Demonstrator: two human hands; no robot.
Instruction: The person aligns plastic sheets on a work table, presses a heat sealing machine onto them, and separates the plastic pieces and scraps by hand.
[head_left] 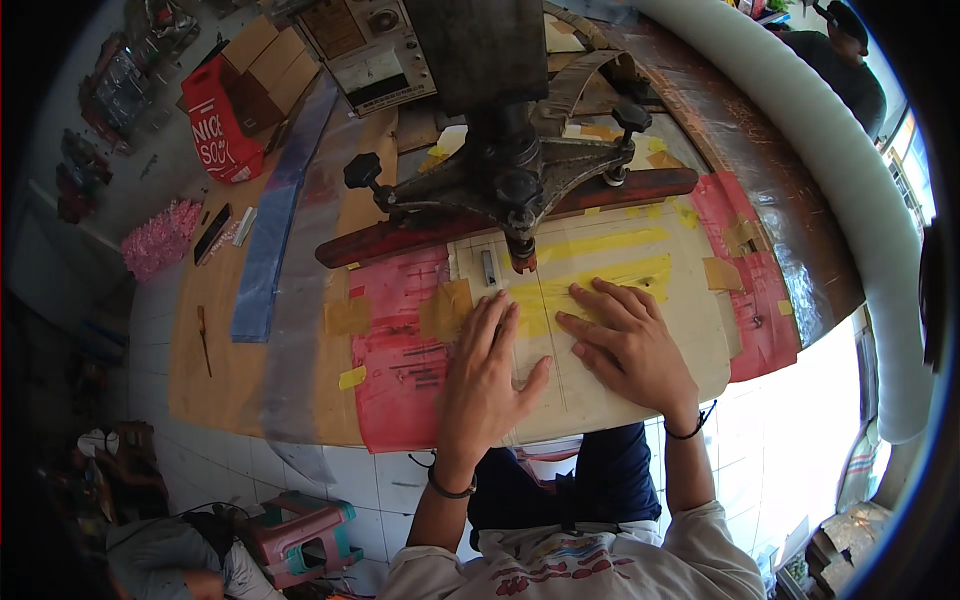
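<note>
Both my hands lie on a beige board [640,385] with yellow tape strips [600,243] across it. My left hand [490,375] rests flat near the board's left side, fingers stretched forward and thumb apart. Over the yellow tape, my right hand [632,345] is spread with its fingers slightly bent, and nothing shows in its grip. Just beyond my left fingertips sits a small grey metal piece [489,268]. Above the board stands a dark press head [510,170] with black knobs, and a long dark-red bar [400,242] clamped under it.
Red sheets [410,390] flank the board. To the left lie a blue plastic strip [270,240], a thin tool [204,340], a dark phone-like object [212,233] and a red bag [222,125]. A thick white roll [800,110] curves along the right. A stool [300,535] stands lower left; people are nearby.
</note>
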